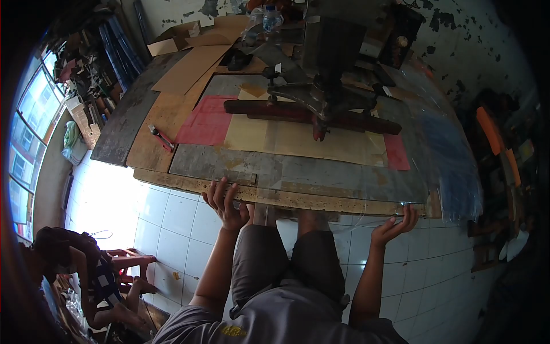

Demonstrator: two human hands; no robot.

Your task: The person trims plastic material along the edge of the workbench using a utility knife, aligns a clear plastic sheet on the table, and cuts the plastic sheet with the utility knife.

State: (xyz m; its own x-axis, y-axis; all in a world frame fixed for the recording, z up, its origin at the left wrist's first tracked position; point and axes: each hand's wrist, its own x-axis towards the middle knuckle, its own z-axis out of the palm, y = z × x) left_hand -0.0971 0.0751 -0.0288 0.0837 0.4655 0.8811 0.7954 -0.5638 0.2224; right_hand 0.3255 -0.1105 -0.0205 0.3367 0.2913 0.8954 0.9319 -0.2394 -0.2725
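My left hand [227,207] is at the table's front edge, its fingers spread and touching the wooden rim [309,200]. At the same edge further right, my right hand [395,225] has its fingers curled together at the faint border of a clear plastic sheet [344,186]. The sheet is hard to see over the grey board. Beyond it lie a cream panel [298,140] and red pieces [205,120]. A dark metal press with a long bar [258,108] stands over them.
A red cutter [161,138] lies on the table's left part, near cardboard sheets [192,69]. A plastic bottle [271,20] stands at the back. Bluish plastic sheets [452,166] hang over the right side. Another person [86,269] sits at lower left beside a red stool [130,261].
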